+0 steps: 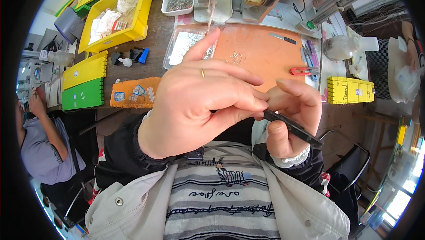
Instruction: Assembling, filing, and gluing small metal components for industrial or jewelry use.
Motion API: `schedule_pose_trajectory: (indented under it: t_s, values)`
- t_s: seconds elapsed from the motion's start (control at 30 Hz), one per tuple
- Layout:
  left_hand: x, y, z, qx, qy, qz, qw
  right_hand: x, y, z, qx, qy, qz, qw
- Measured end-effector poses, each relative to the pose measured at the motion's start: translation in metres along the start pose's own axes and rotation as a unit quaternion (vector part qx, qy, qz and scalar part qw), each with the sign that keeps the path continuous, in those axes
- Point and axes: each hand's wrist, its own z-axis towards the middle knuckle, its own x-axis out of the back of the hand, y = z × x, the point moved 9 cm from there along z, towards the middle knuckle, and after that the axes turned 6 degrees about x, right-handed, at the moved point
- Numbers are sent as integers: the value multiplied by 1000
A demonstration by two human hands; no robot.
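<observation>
"Black strip: position and hold?"

"Between the hands, off the worktop. Left hand pinches one end with thumb and index, other fingers loosely extended; right hand is half-curled about the rest, thumb on the near side."

"Progress?"

"Judged under way: the strip is held, not set down. Detail under the left fingertips is hidden, so the amount completed or left cannot be told. Loose metal pieces lie on the orange mat beyond the hands; more fill the white dish, farther off."

"Surface and room?"

"Red-handled snips lie just beyond the right hand. Farther left than the left hand: a yellow bin on the worktop and, well apart, a co-worker."
</observation>
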Motion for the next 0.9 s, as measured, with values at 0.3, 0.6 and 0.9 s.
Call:
schedule_pose_trajectory:
  t_s: [0.3, 0.6, 0.9]
  values:
    - [-10, 39, -17, -126, 169, 174, 962, 7, 11, 1, -128, 205, 87, 966]
    - [-4, 10, -12, -30, 60, 29, 997, 10, 26, -6, -225, 248, 106, 936]
    - [29, -2, -22, -78, 195, -92, 973, 32, 43, -13, -171, 331, 146, 917]
